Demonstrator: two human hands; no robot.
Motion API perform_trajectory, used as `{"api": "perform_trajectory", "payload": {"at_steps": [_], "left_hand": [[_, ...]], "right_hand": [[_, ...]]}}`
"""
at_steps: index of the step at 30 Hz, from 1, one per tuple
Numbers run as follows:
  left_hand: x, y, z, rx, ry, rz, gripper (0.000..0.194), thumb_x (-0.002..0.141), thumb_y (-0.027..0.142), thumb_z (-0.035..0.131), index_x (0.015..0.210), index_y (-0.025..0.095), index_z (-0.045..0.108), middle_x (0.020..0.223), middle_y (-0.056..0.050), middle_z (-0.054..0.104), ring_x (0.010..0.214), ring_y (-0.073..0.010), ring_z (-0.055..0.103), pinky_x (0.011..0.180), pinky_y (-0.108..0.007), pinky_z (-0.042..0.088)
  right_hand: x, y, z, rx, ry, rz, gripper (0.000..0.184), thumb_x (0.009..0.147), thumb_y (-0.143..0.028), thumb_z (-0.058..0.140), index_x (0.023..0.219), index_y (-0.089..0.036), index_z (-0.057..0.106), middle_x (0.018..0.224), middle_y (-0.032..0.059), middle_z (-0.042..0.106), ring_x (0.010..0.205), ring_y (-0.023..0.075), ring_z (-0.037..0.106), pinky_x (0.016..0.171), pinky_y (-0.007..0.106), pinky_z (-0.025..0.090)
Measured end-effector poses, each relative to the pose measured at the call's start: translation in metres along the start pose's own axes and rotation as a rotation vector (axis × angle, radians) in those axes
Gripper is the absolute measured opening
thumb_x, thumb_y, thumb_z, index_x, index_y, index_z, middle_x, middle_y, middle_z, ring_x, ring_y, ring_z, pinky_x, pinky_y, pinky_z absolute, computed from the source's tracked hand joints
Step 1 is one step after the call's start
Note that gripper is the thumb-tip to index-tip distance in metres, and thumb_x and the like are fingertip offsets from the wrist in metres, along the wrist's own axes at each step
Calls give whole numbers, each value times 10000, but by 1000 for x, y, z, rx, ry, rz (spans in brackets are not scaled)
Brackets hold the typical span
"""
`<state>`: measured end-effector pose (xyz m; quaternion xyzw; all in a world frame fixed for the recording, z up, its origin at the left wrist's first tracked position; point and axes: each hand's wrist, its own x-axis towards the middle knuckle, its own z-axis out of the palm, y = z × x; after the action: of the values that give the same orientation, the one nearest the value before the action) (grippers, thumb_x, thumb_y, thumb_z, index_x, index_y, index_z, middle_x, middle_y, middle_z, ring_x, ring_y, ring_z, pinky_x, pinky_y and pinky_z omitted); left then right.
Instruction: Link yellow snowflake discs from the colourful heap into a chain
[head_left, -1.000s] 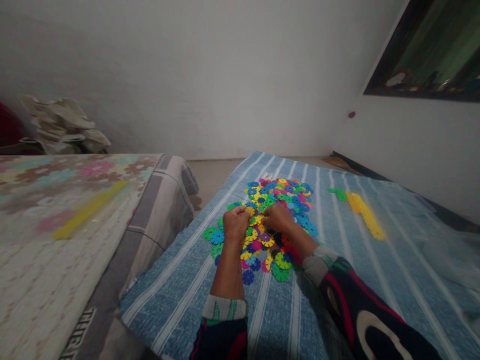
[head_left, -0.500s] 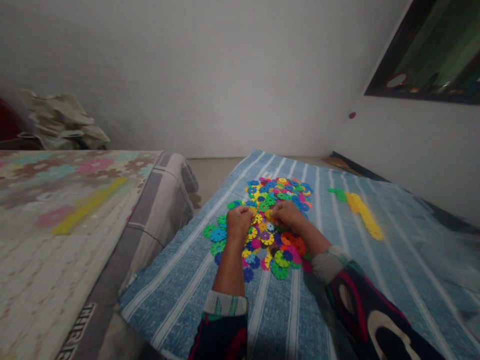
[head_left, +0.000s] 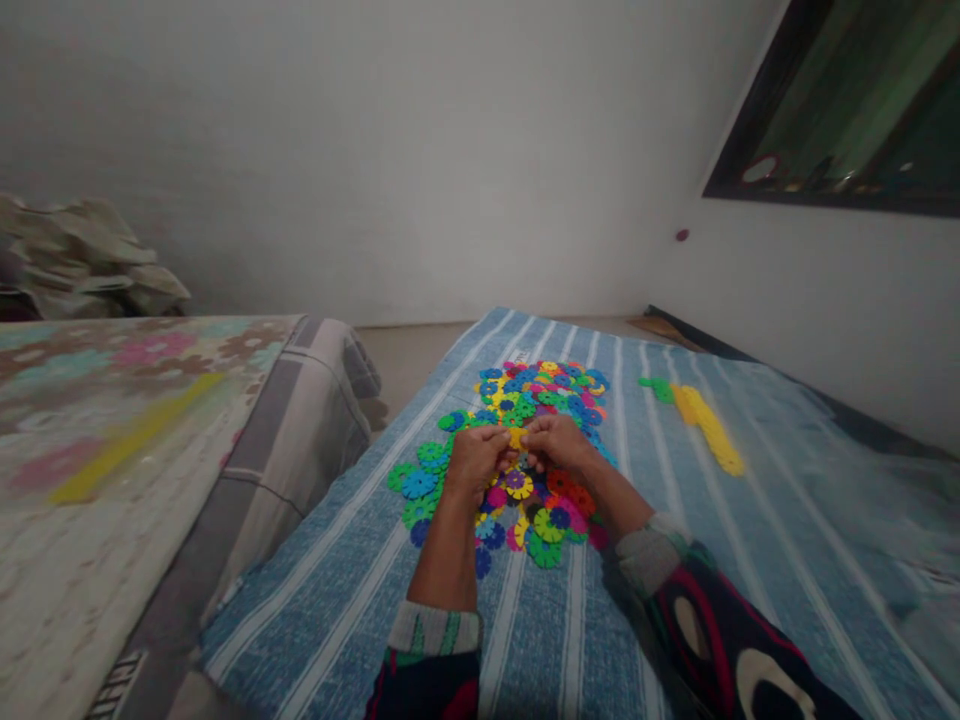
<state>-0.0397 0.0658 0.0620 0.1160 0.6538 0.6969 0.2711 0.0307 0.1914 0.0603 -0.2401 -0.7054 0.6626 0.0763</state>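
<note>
Over a pile of colourful notched plastic discs (head_left: 519, 486), my two hands meet fingertip to fingertip. My left hand (head_left: 477, 460) pinches a yellow disc (head_left: 517, 438) from its left side. On the opposite side, my right hand (head_left: 559, 442) closes its fingers on yellow plastic too; whether this is one disc or two pressed together I cannot make out. The pile spreads around and beyond both hands, in green, blue, pink, orange and yellow. Right of it lies a joined row of discs, with a yellow part (head_left: 709, 428) and a green end (head_left: 660, 389).
A blue striped cloth (head_left: 322, 570) covers the surface under the discs. To the left, across a gap, stands another surface with a flowered cover (head_left: 187, 345) and a blurred yellow strip (head_left: 139, 440). Clear plastic (head_left: 862, 510) lies at the right. A white wall (head_left: 420, 180) stands behind.
My hands have come together, bringing the yellow pieces they pinched apart before into contact or nearly so. The whole view has shifted slightly.
</note>
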Motion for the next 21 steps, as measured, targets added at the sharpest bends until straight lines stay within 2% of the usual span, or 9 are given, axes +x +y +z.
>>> {"api": "perform_trajectory", "payload": {"at_steps": [4, 9, 11, 13, 15, 17, 21], "left_hand": [[-3, 5, 5, 76, -99, 44, 188, 555, 292, 717, 632, 125, 680, 539, -12, 655, 477, -100, 572, 470, -191, 441], [-3, 9, 15, 155, -181, 30, 345, 548, 379, 740, 791, 134, 730, 632, -28, 711, 492, -114, 579, 473, -213, 448], [-4, 7, 22, 182, -210, 31, 369, 556, 399, 737, 821, 143, 730, 660, -38, 726, 531, -139, 613, 484, -225, 461], [-5, 4, 29, 214, -196, 56, 390, 547, 409, 742, 845, 157, 731, 702, -49, 744, 631, -183, 671, 546, -255, 510], [-6, 1, 35, 247, -161, 84, 404, 532, 421, 743, 851, 172, 732, 761, -59, 763, 736, -220, 704, 627, -290, 550], [-5, 0, 37, 292, -140, 106, 393, 537, 443, 731, 831, 184, 736, 797, -66, 772, 782, -240, 713, 673, -312, 563], [-1, 0, 33, 438, -82, 195, 332, 581, 476, 693, 766, 206, 748, 770, -57, 770, 769, -250, 711, 688, -320, 567]], "right_hand": [[-3, 2, -9, 42, 5, 5, 140, 712, -200, 676, 667, -176, 547, 436, -50, 595, 348, 79, 506, 391, 171, 394], [-11, 2, -26, 104, -35, 16, 165, 703, -218, 716, 701, -175, 557, 487, -49, 612, 383, 84, 530, 401, 170, 391], [-14, 2, -37, 61, -32, 12, 138, 722, -204, 701, 730, -176, 566, 505, -57, 609, 404, 85, 535, 430, 178, 413], [-18, 0, -56, -101, -11, -4, 79, 760, -194, 670, 777, -174, 595, 530, -61, 609, 435, 88, 545, 466, 187, 435], [-22, -4, -87, -443, 56, -26, 50, 804, -211, 647, 832, -170, 644, 585, -51, 634, 496, 91, 577, 515, 186, 448], [-25, -9, -131, -948, 206, -43, 109, 838, -267, 640, 873, -183, 700, 704, -28, 695, 611, 94, 630, 585, 174, 450], [-26, -14, -228, -1201, 391, 87, 148, 831, -219, 632, 892, -159, 753, 940, 87, 742, 901, 185, 676, 726, 223, 458]]}}
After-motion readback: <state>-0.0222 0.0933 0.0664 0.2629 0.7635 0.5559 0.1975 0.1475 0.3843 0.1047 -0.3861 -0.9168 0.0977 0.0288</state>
